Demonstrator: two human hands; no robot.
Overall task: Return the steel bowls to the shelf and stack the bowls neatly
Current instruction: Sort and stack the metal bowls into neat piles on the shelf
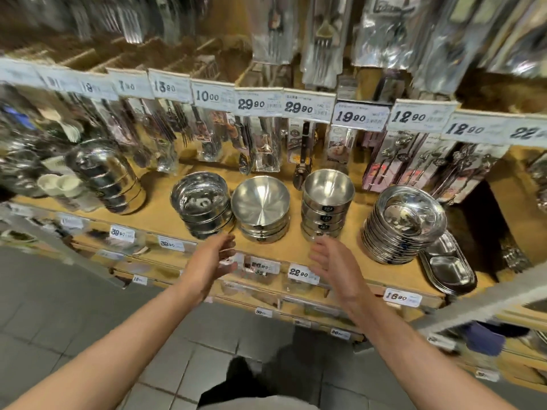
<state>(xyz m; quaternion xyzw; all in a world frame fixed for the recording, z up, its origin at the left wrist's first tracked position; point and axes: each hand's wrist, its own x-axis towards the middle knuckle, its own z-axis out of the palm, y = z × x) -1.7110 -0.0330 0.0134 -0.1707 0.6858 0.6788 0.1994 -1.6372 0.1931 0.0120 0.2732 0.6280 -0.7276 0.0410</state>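
Steel bowls stand in stacks on the wooden shelf [165,223]: we note a wide stack [260,208] at 12 o'clock and a narrower stack [327,202] at 1 o'clock. Our left hand [214,258] and right hand [334,267] hover below, fingers relaxed, holding nothing.
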